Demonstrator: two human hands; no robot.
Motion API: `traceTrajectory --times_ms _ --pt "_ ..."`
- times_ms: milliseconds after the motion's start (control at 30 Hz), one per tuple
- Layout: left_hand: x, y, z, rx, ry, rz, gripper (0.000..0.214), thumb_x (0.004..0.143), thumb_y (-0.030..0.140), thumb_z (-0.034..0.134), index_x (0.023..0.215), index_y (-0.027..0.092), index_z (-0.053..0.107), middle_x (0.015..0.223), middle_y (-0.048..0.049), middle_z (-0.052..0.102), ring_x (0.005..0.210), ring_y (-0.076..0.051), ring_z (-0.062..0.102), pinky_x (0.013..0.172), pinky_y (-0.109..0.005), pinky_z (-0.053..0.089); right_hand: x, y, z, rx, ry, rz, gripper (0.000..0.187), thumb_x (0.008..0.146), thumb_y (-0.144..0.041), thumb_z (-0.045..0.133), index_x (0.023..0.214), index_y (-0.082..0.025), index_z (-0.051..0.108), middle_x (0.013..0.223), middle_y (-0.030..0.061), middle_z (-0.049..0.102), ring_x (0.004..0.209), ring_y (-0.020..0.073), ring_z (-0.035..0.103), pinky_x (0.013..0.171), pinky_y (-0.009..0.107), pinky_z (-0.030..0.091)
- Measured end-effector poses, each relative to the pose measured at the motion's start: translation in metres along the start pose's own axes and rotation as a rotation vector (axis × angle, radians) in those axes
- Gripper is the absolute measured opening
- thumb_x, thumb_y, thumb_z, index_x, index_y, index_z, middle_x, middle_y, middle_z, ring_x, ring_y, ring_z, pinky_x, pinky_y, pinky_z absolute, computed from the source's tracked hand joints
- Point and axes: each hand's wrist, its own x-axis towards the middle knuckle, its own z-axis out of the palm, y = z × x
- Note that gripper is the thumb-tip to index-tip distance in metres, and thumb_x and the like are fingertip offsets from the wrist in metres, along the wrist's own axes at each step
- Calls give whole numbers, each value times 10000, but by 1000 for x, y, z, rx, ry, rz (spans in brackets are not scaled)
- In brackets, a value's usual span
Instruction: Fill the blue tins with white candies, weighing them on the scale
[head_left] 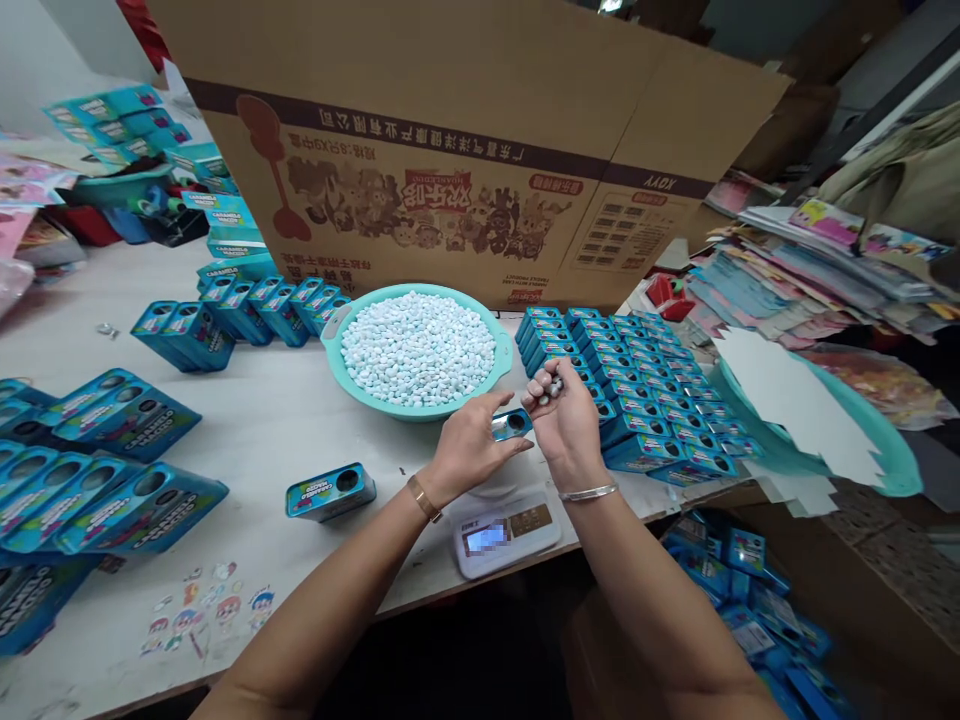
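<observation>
My left hand (471,443) is closed on a small blue tin (513,424), holding it above a white digital scale (504,527) at the table's front edge. My right hand (564,412) is just right of the tin, fingers pinched on a few white candies (553,386). Behind both hands stands a teal bowl (335,333) heaped with white candies (418,347). One closed blue tin (331,491) lies alone on the table to the left of my left forearm.
Rows of blue tins (645,385) fill the table at right, with more at left (90,480) and behind the bowl (247,310). A large cardboard box (465,150) stands at the back. Papers (810,260) pile at right. More tins (750,590) lie below the table.
</observation>
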Motion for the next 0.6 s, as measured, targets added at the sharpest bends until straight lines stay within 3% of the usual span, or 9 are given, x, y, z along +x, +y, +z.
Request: traceTrajectory --times_ms 200,433,600 --pt "4 4 4 -84 -15 3 454 765 230 763 1201 190 645 1196 -73 711 1103 -246 669 969 -375 523 -5 6 -2 -42 -8 -78 299 803 -408 693 674 -209 511 605 -52 454 545 88 468 541 213 477" --pt "3 4 6 -32 -14 -54 398 741 219 772 1127 190 681 1121 -63 738 1033 -244 694 962 -380 533 -1 2 -1 -19 24 -36 312 823 -400 667 659 -210 481 555 -84 344 450 67 313 454 198 383" --pt "-2 1 -2 39 48 -1 536 725 322 803 1216 196 629 1203 -91 697 1118 -265 657 996 -403 515 1 -10 -4 21 -3 41 310 858 -390 635 671 -214 461 528 -100 294 413 63 286 444 199 372"
